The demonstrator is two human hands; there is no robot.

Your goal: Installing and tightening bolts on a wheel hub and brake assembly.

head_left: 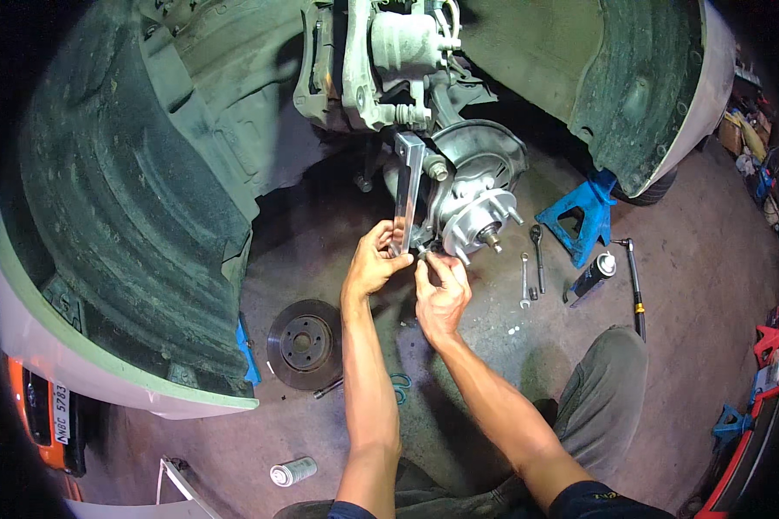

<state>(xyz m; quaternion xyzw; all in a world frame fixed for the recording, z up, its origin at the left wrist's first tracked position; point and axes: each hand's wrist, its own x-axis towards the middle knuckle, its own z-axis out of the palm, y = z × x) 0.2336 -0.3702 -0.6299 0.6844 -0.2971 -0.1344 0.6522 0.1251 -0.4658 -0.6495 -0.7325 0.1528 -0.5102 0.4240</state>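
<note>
My left hand (370, 270) is closed around the lower end of a slim, shiny rectangular bar (408, 186), which looks like a work light. The bar stands nearly upright, its top close to a bolt (439, 169) on the suspension. Just right of it, my right hand (442, 298) pinches at something small beside the wheel hub (476, 221); the fingertips hide most of it. Studs stick out of the hub, and a metal dust shield (498, 143) curves behind it. Above both hands hangs the brake caliper (402, 48).
A brake disc (279, 346) lies on the floor at left. To the right are a combination wrench (524, 281), a ratchet (539, 259), a spray can (590, 282), a long-handled wrench (636, 290) and a blue jack stand (590, 216). Another can (293, 471) lies nearer me. Wheel-arch liner (130, 173) borders the left.
</note>
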